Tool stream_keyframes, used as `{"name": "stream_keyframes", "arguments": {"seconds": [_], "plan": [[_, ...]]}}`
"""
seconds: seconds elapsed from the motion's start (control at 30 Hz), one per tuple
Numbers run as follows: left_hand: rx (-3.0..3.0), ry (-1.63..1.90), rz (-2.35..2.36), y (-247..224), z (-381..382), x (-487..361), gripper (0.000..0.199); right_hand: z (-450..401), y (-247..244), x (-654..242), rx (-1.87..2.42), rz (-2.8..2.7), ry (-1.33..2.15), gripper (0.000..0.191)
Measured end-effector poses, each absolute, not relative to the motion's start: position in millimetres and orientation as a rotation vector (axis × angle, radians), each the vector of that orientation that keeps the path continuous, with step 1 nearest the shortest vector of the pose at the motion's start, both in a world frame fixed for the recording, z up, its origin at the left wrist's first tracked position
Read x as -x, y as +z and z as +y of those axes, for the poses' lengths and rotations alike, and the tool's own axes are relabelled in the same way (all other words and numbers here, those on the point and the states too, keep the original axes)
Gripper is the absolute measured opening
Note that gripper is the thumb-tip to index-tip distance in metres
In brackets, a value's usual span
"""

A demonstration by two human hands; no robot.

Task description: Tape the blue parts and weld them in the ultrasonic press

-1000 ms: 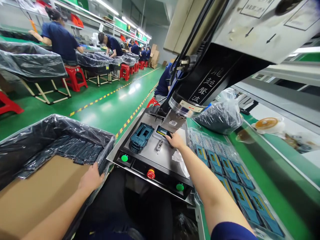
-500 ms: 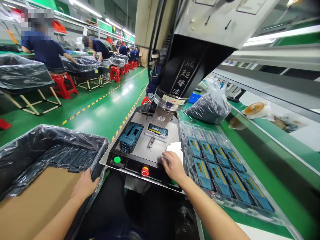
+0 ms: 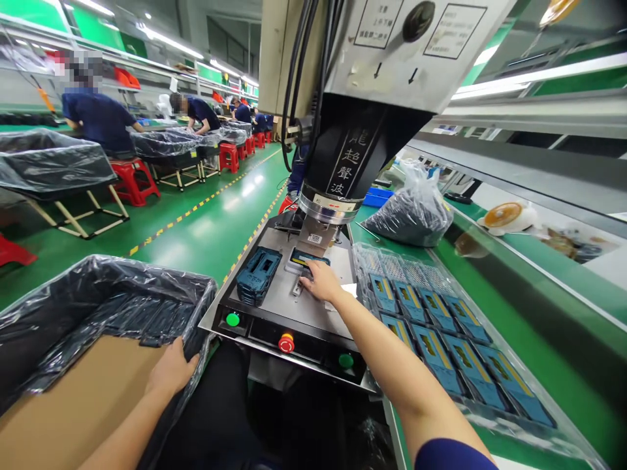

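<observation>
My right hand reaches over the metal work plate, thumb and fingers apart, its fingertips at the front edge of a blue plastic casing with a yellow strip. That casing sits in a small fixture under the metal horn of the press. On the plate's left side stands a stack of blue plastic casings. My left hand is curled at the rim of a plastic-lined bin, beside a sheet of cardboard; its fingertips are partly hidden.
A clear tray of several blue casings lies to the right, with a bag of dark parts behind it. A red stop button sits between green buttons on the front panel. Co-workers sit at benches far left.
My right hand has moved from the plate's front right corner, forward and left to the casing in the fixture. The left hand stays at the bin's rim. The view has shifted slightly.
</observation>
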State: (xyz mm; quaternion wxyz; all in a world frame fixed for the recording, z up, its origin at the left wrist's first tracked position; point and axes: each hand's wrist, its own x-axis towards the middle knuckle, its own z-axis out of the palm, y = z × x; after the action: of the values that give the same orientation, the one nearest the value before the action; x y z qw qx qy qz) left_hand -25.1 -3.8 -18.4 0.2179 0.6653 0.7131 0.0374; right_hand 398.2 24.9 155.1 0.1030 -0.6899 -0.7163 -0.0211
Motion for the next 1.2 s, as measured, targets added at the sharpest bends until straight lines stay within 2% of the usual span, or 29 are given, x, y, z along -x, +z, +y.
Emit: {"name": "stream_keyframes", "arguments": {"seconds": [0.37,0.8,0.9,1.03,1.1,1.2], "plan": [[-1.846,0.034,1.955,-19,-2,25,0.058,41,156,-391,2.188,-2.139,0.003,0.044],[-1.827,0.118,1.899,-24,-4,32,0.063,33,167,-387,2.218,-2.048,0.019,0.049],[-1.83,0.177,1.929,-25,-4,36,0.064,9,171,-388,2.169,-1.986,-0.055,0.047],[-1.987,0.349,2.096,-18,-15,31,0.063,-50,165,-381,2.04,-1.91,-0.1,0.036],[-2.101,0.504,2.051,-7,-25,20,0.06,-87,156,-374,1.964,-1.894,-0.028,0.027],[-2.175,0.633,1.886,14,-36,-6,0.059,-135,136,-365,1.995,-1.898,0.14,0.03]]}}
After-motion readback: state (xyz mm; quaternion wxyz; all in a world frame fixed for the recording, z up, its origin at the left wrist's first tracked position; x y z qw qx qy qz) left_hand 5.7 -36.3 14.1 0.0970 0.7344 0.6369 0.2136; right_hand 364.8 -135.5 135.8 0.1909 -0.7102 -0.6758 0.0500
